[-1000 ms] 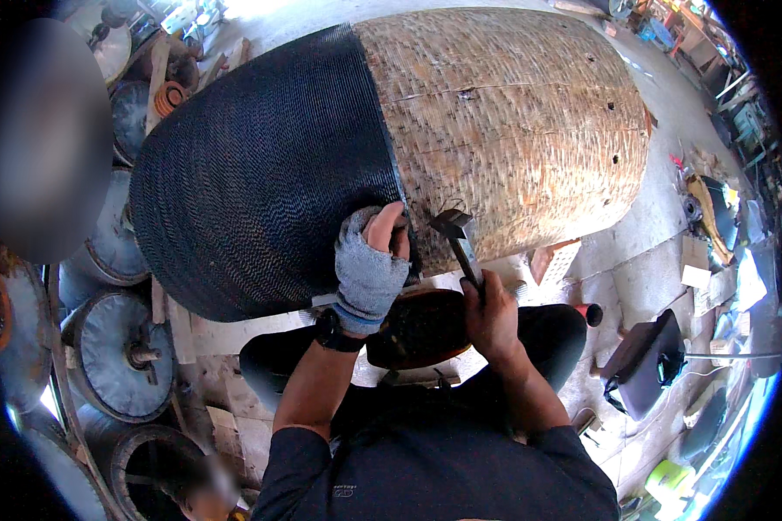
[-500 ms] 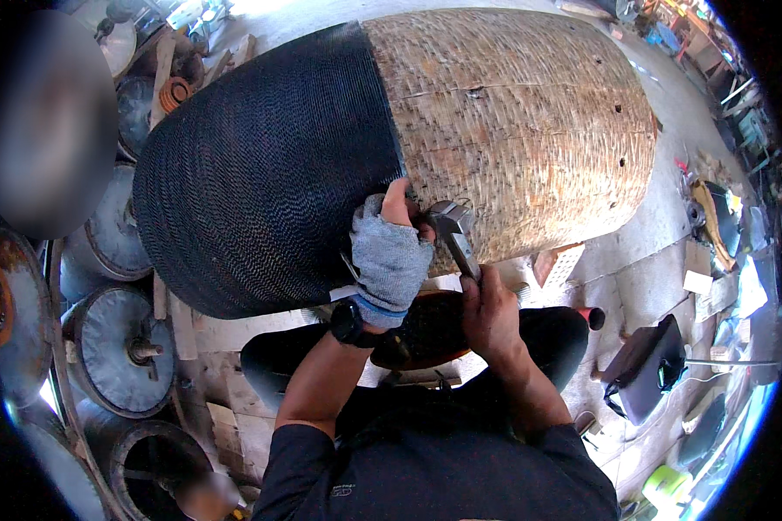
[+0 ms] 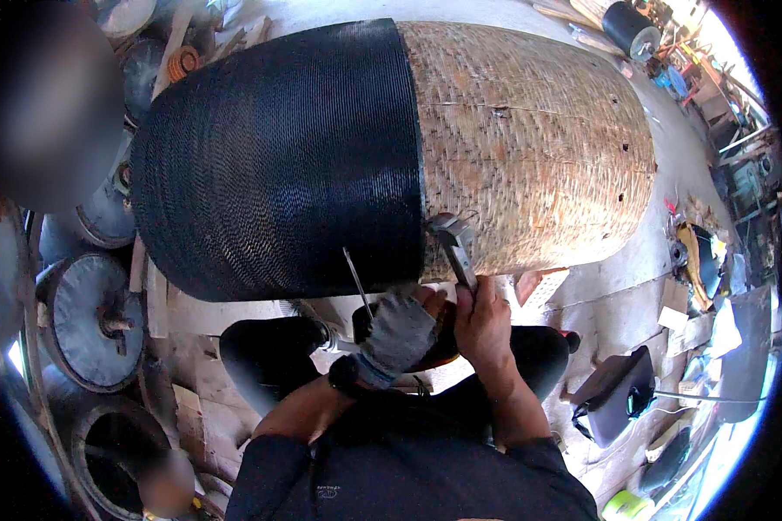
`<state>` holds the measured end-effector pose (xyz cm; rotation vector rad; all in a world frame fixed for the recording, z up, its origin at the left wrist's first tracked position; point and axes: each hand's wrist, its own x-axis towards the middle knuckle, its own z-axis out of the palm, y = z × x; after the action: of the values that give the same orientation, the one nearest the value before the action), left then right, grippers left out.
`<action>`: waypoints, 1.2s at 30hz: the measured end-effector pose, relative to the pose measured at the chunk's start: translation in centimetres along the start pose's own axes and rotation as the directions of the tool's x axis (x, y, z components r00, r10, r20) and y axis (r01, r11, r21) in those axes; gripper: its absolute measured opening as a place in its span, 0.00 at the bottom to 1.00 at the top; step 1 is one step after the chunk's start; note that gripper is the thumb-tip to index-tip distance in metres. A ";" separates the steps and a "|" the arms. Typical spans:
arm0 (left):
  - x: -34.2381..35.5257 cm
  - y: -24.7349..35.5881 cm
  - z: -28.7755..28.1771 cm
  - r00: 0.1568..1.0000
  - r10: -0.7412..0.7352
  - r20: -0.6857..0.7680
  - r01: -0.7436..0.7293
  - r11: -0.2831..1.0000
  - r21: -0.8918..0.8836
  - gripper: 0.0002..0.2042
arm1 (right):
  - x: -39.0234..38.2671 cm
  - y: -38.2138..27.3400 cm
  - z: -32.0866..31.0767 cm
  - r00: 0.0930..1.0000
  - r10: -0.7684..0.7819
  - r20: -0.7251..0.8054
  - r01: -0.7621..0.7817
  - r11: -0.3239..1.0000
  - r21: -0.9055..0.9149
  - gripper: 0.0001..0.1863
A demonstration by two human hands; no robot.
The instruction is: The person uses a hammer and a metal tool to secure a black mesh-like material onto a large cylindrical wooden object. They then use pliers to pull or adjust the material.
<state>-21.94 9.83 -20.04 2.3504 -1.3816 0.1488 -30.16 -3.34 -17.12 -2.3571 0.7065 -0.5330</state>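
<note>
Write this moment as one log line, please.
left gloved hand: holding thin metal rod | right bare hand: holding hammer | barrel-shaped drum: left part black, right part brown

Pale print [image 3: 328, 492] on the black shirt [image 3: 417, 464] cannot be read.

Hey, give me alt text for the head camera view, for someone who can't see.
A person's right hand grips a hammer by a large barrel-shaped drum, black and ridged on the left, rough and tan on the right. The gloved left hand, below the black part, holds a thin metal rod. Flat-ended drums crowd the left side.
</note>
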 end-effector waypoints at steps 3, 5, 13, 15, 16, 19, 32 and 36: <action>-3.0 -0.3 3.8 0.964 0.245 0.104 -0.249 0.968 0.027 0.15 | -0.7 -0.4 -0.2 0.997 -0.039 -0.071 0.052 0.980 0.191 0.10; -4.2 -0.4 6.6 0.952 0.305 0.032 -0.305 0.952 0.011 0.13 | -1.4 -0.7 0.0 0.980 -0.043 -0.197 0.102 0.947 0.303 0.09; -4.3 1.5 7.4 0.972 0.093 0.218 -0.137 0.970 0.199 0.09 | -0.9 -1.1 -0.2 0.997 0.064 -0.052 -0.055 0.986 0.160 0.07; -4.3 1.9 7.0 0.981 0.092 0.171 -0.124 0.973 0.193 0.08 | -2.5 -0.3 0.1 0.965 -0.060 -0.257 0.134 0.950 0.283 0.12; -4.2 1.7 7.1 0.986 0.137 0.094 -0.149 0.980 0.131 0.08 | -2.6 0.3 0.4 0.917 -0.144 -0.373 0.253 0.931 0.264 0.13; -4.0 0.7 6.6 0.966 0.235 -0.109 -0.231 0.972 0.050 0.09 | -0.7 0.2 0.6 0.902 -0.267 -0.339 0.299 0.953 0.044 0.12; -7.2 1.1 14.8 0.985 0.173 0.012 -0.173 0.976 0.132 0.10 | -0.7 -1.1 1.0 0.973 -0.121 -0.196 0.122 0.993 -0.005 0.11; -4.4 0.9 8.0 0.944 0.215 0.251 -0.216 0.976 -0.027 0.11 | -2.2 -1.0 -0.2 0.990 0.098 -0.103 -0.073 0.972 0.224 0.12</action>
<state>-25.77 9.86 -28.33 2.2739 -1.7600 -0.0935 -31.63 -1.44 -16.72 -2.0940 0.7560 -0.6755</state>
